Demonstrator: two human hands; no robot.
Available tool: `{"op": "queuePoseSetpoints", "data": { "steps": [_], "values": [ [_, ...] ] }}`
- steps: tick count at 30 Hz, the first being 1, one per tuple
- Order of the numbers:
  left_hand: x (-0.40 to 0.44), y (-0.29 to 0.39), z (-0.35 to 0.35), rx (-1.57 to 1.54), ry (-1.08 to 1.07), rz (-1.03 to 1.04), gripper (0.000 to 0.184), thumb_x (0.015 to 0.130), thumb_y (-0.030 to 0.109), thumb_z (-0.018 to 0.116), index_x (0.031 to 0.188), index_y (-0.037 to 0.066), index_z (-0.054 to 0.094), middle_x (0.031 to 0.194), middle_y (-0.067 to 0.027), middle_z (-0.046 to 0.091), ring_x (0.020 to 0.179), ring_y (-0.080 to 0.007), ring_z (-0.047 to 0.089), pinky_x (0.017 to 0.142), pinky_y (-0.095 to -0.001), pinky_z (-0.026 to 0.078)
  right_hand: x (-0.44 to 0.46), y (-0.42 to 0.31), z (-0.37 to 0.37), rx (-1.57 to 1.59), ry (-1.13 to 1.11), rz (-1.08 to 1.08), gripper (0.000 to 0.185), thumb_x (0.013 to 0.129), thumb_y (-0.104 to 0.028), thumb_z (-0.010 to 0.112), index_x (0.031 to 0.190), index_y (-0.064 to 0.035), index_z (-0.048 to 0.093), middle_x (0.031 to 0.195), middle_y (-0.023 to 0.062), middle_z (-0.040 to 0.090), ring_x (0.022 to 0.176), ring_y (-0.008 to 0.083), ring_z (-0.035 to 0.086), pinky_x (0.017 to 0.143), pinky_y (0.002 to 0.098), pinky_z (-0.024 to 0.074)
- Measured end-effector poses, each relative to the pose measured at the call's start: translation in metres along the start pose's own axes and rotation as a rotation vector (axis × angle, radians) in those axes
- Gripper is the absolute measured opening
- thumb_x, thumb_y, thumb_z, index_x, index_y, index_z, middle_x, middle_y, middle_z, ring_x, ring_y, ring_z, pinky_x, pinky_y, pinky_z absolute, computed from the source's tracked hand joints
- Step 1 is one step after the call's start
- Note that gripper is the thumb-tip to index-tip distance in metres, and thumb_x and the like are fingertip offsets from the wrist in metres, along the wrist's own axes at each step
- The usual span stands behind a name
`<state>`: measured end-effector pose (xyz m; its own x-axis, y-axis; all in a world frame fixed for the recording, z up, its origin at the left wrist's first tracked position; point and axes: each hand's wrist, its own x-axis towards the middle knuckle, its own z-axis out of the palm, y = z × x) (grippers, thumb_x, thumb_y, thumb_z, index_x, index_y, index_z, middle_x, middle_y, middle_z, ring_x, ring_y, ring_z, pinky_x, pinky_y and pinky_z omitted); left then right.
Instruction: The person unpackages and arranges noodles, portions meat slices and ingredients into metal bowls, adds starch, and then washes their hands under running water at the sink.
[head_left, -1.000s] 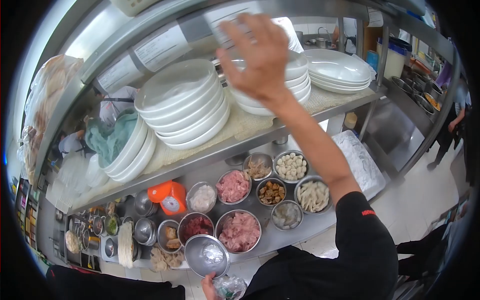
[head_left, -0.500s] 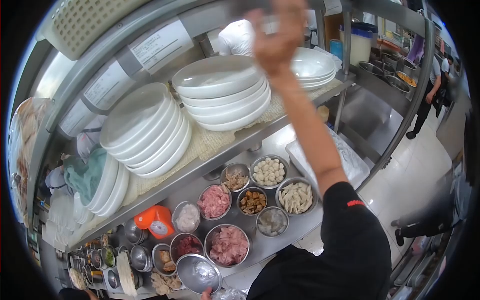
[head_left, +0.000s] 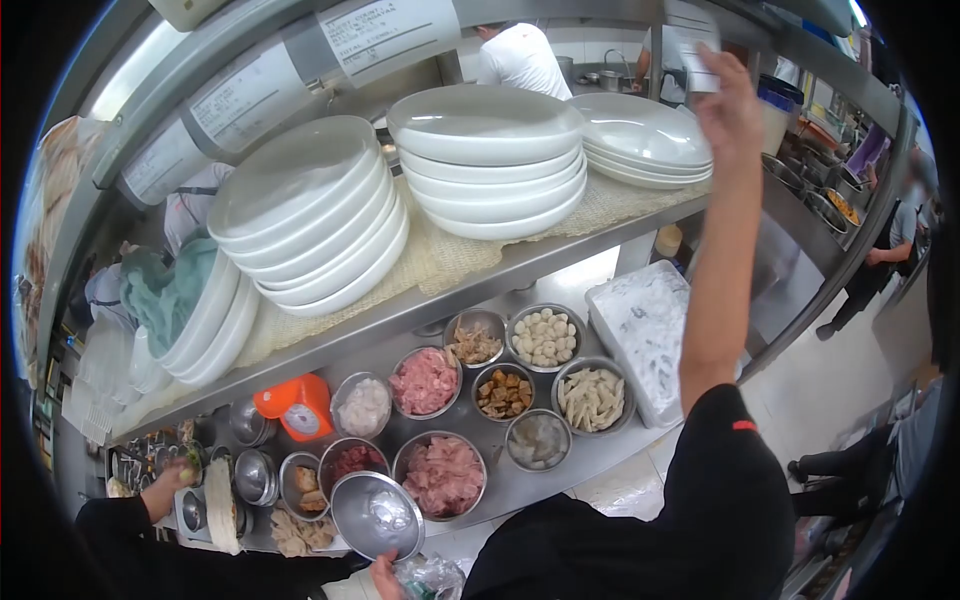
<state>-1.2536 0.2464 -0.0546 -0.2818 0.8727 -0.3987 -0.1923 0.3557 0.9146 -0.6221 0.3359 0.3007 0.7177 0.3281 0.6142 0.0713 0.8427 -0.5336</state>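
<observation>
My right hand [head_left: 728, 112] is raised at the top right, its fingers closed on a white paper slip [head_left: 702, 72] that hangs by the upper rail. At the bottom, my left hand [head_left: 386, 578] grips the rim of a metal bowl [head_left: 378, 515], which is tilted and looks bare inside; most of that hand is cut off by the frame. Crumpled clear plastic [head_left: 430, 578] lies beside it. Close to the bowl stand a bowl of sliced pink meat [head_left: 442, 478] and a bowl of dark red meat [head_left: 355, 460].
Stacked white plates [head_left: 490, 190] line the shelf, below printed slips [head_left: 388, 38]. Beneath stand bowls of white balls [head_left: 543, 336] and pale strips [head_left: 590, 395], an orange scale [head_left: 297, 408] and a plastic-covered tray [head_left: 640, 330]. A co-worker's hand [head_left: 165, 492] reaches in at left.
My right hand has moved right along the upper rail to the paper slip. The view has shifted, and a co-worker's arm has come further into view at lower left. The metal bowl remains in my left hand.
</observation>
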Motion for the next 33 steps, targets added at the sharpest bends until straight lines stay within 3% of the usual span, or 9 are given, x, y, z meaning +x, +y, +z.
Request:
{"op": "queuePoseSetpoints", "data": {
  "steps": [3,6,9,16,18,20,25,29,33],
  "values": [
    [-0.001,0.0,0.0,-0.001,0.002,0.008,0.033,0.083,0.027,0.047,0.097,-0.002,0.052,0.085,-0.0149,0.057,0.073,-0.0259,0.059,0.065,-0.0368,0.05,-0.056,0.023,0.07,0.138,-0.124,-0.025,0.027,0.074,0.0,0.067,0.094,-0.0045,0.049,0.09,0.0106,0.059,0.083,0.0197,0.062,0.069,0.0319,0.0528],
    [-0.002,-0.002,-0.002,0.0,0.006,0.013,0.033,0.083,0.027,0.047,0.098,-0.002,0.052,0.085,-0.0149,0.057,0.073,-0.0259,0.059,0.065,-0.0368,0.05,-0.083,0.031,0.12,-0.087,-0.042,-0.054,0.026,0.072,-0.001,0.068,0.092,-0.0019,0.052,0.089,0.0097,0.059,0.082,0.0187,0.059,0.066,0.0255,0.0481],
    [-0.003,-0.005,-0.01,-0.014,0.021,0.028,0.033,0.083,0.027,0.047,0.098,-0.002,0.052,0.086,-0.0149,0.057,0.073,-0.026,0.059,0.066,-0.0369,0.05,-0.102,0.022,0.156,-0.209,0.035,-0.125,0.029,0.068,-0.008,0.074,0.087,-0.0034,0.052,0.067,0.0023,0.054,0.049,0.0084,0.048,0.038,0.0226,0.0361],
    [-0.026,0.008,-0.01,0.155,0.183,0.003,0.036,0.07,0.027,0.061,0.088,-0.004,0.055,0.09,-0.0083,0.051,0.086,-0.0183,0.048,0.08,-0.0307,0.036,-0.083,0.044,0.164,-0.643,0.208,-0.51,0.046,0.07,-0.023,0.075,0.101,0.0008,0.051,0.08,0.0062,0.055,0.057,0.0104,0.049,0.048,0.0216,0.0402],
    [-0.046,0.038,0.013,0.171,0.234,-0.07,0.035,0.07,0.025,0.062,0.088,-0.004,0.055,0.088,-0.0069,0.05,0.085,-0.0173,0.047,0.076,-0.0302,0.038,-0.13,0.031,0.169,-0.466,0.023,-0.46,0.054,0.07,-0.025,0.075,0.11,-0.0003,0.049,0.086,0.0075,0.056,0.067,0.0129,0.053,0.056,0.023,0.0444],
    [-0.039,0.025,-0.003,0.183,0.204,-0.104,0.036,0.071,0.027,0.06,0.088,-0.005,0.055,0.088,-0.0087,0.049,0.081,-0.0183,0.048,0.075,-0.0298,0.038,-0.103,0.045,0.142,-0.165,-0.242,-0.806,0.046,0.071,-0.018,0.071,0.11,-0.0006,0.053,0.09,0.0082,0.059,0.075,0.015,0.056,0.062,0.0255,0.0471],
    [-0.045,0.032,-0.002,0.256,0.267,-0.232,0.033,0.073,0.028,0.057,0.082,-0.003,0.06,0.09,-0.0083,0.047,0.083,-0.0179,0.047,0.078,-0.0296,0.037,-0.21,0.063,0.106,-0.36,-0.456,-0.403,0.025,0.086,-0.013,0.046,0.093,0.0075,0.057,0.088,0.0145,0.06,0.078,0.0214,0.06,0.065,0.0297,0.0493],
    [-0.049,0.038,0.003,0.354,0.308,-0.194,0.038,0.073,0.032,0.056,0.084,-0.004,0.06,0.095,-0.0096,0.048,0.089,-0.0191,0.047,0.081,-0.0305,0.035,-0.319,0.141,0.108,-0.676,-1.25,0.335,0.029,0.077,-0.013,0.064,0.106,-0.0099,0.06,0.1,0.0091,0.061,0.087,0.0199,0.058,0.069,0.028,0.0476],
    [-0.043,0.037,0.007,0.432,0.262,-0.205,0.041,0.073,0.032,0.056,0.087,-0.006,0.059,0.097,-0.0112,0.048,0.094,-0.021,0.047,0.084,-0.0302,0.036,-0.371,0.274,0.082,-0.982,-1.433,0.185,0.048,0.07,-0.015,0.068,0.115,-0.0124,0.054,0.114,0.0141,0.052,0.106,0.0307,0.049,0.091,0.0428,0.0394]
  ]
}}
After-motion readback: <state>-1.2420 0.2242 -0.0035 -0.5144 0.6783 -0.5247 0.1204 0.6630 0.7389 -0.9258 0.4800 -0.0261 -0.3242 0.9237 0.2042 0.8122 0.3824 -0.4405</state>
